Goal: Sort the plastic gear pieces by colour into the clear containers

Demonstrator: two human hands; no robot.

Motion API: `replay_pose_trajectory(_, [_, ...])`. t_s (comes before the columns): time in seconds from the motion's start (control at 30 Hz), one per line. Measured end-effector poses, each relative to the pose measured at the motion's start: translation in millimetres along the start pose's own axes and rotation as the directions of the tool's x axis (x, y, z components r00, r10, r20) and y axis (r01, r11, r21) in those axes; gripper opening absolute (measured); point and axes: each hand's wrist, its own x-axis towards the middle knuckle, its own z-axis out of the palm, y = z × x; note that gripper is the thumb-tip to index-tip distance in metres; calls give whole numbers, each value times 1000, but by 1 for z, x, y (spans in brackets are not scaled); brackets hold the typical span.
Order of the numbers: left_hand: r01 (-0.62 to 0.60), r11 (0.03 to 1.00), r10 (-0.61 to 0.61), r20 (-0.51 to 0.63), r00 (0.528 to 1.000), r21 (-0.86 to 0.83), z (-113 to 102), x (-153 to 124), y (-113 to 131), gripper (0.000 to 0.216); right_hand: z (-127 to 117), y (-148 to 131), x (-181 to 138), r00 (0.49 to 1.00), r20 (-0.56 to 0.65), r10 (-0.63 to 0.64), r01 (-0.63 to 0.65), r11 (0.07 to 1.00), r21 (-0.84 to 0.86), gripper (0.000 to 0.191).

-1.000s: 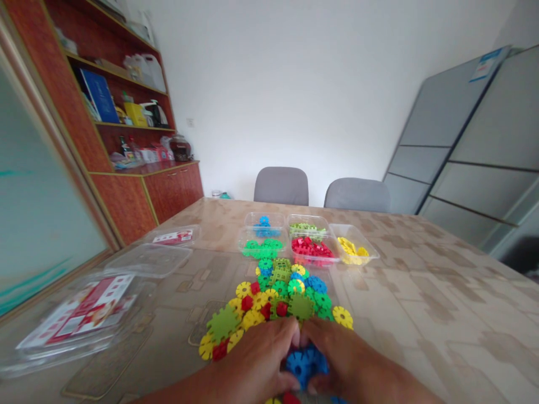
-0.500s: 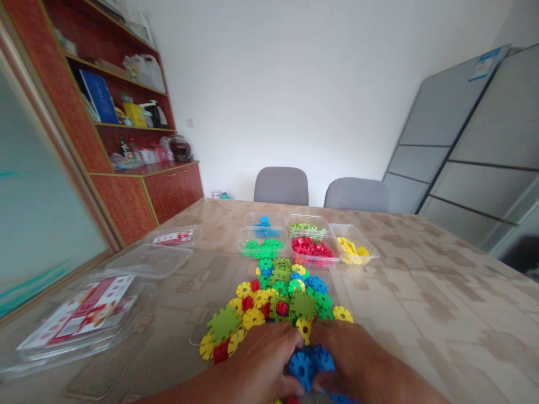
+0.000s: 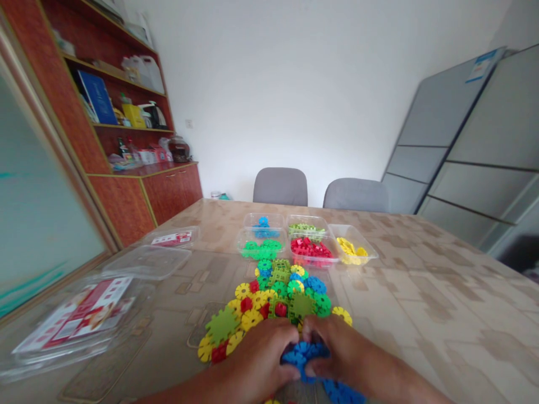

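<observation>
Both hands are closed on blue notched discs (image 3: pixel 304 358) joined together, close to me at the table's near edge. My left hand (image 3: pixel 269 350) grips them from the left, its thumb underneath at the lower edge. From the right, my right hand (image 3: pixel 337 350) pinches the same cluster. More blue pieces (image 3: pixel 343 391) lie below my right hand. Just beyond my fingers spreads a pile of loose toy pieces: yellow discs (image 3: pixel 251 320), olive square plates (image 3: pixel 223 324), green discs (image 3: pixel 322 303) and red blocks (image 3: pixel 246 304). My hands hide part of it.
Clear tubs stand behind the pile, with green discs (image 3: pixel 263 247), red blocks (image 3: pixel 311 249), yellow discs (image 3: pixel 352 249), blue pieces (image 3: pixel 264 227) and olive pieces (image 3: pixel 306 228). Clear lids (image 3: pixel 145 262) lie at the left. Two grey chairs (image 3: pixel 281 186) stand behind the table (image 3: pixel 421 292).
The blue discs in my hands have tilted from facing me to lying flatter. My fingers have come closer together above them, and more blue shows below my right hand.
</observation>
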Motion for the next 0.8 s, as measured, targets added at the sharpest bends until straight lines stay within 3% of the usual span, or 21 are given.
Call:
replay_pose_trajectory(0.13, [82, 988, -92, -73, 993, -134, -3, 5, 0, 22, -3, 3, 5, 994, -56, -98, 103, 991, 81, 16])
replay_pose_trajectory(0.33, [95, 940, -115, -45, 992, -329, -7, 6, 0, 22, -3, 6, 9, 976, -84, -203, 214, 966, 146, 15])
replay_pose_trajectory(0.8, [61, 888, -94, -49, 994, -455, -12, 7, 2, 24, -21, -1, 9, 972, -73, -223, 229, 968, 99, 12])
